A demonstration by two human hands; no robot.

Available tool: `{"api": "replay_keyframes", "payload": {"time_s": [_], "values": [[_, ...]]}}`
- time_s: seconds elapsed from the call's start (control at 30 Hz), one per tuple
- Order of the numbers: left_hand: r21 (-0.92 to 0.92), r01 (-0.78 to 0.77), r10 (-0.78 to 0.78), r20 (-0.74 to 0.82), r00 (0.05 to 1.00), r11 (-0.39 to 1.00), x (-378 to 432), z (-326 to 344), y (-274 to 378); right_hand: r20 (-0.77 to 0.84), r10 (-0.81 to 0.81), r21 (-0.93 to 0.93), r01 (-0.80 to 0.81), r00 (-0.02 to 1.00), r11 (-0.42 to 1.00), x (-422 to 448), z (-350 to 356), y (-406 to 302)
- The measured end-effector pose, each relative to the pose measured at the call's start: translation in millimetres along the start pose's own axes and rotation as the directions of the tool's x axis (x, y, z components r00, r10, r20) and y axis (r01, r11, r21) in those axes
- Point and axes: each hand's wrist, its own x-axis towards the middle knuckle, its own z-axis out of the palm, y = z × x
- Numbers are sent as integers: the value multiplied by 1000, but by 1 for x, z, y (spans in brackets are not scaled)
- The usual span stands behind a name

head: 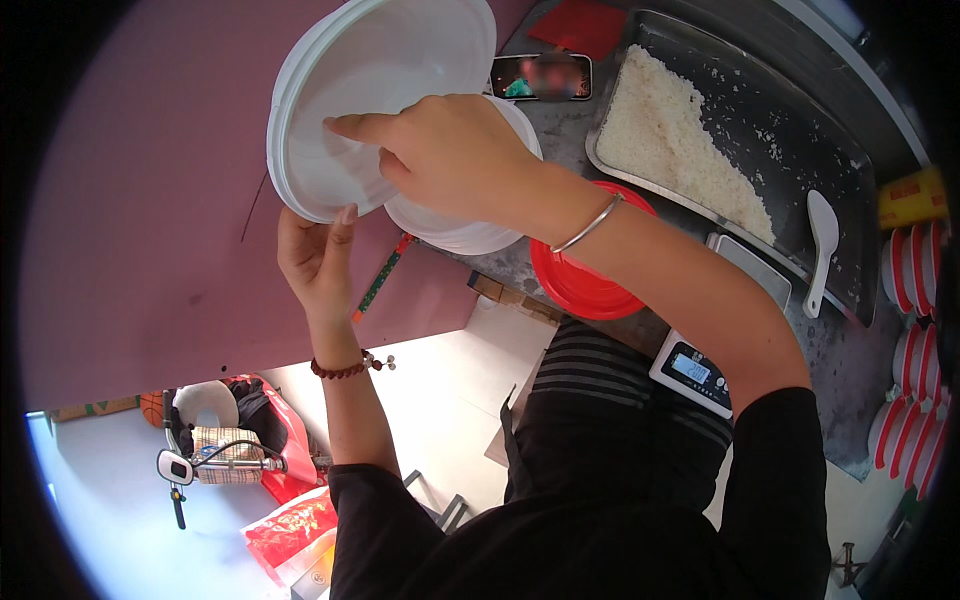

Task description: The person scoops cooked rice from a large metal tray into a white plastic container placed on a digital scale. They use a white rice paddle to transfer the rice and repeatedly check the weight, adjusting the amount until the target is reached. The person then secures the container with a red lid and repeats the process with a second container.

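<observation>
My left hand (319, 255) grips the lower rim of a tilted stack of white plastic bowls (405, 52) between thumb and fingers. My right hand (450, 150) is in front of the bowls' opening, its index finger extended toward the inner wall; whether it touches the wall, I cannot tell. Below and behind that hand stand more white bowls (480, 236). Partly under my right forearm lies a red round plastic item (585, 289). A digital kitchen scale (690, 371) with a lit display sits at the counter's near edge, its metal platform (750, 270) beyond my forearm.
A large metal tray (802, 142) holds cooked white rice (667, 142) and a white rice paddle (823, 225). A phone (541, 76) lies beside a red sheet (577, 26). Red-and-white stacked containers (911, 270) stand at right. A pink panel (165, 225) borders the left; a scooter (232, 442) stands beyond.
</observation>
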Motion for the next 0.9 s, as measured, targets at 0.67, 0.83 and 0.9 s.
{"api": "replay_keyframes", "payload": {"time_s": [0.67,0.83,0.9], "values": [[-17,-39,39,14,999,999,3,9,8,82,139,-29,-137,987,990,-6,6,16],[-19,-48,48,17,999,999,2,10,8,100,142,2,-143,985,990,-7,10,15],[-26,-61,62,33,998,998,2,10,7,83,130,13,-131,988,991,-7,12,16]]}}
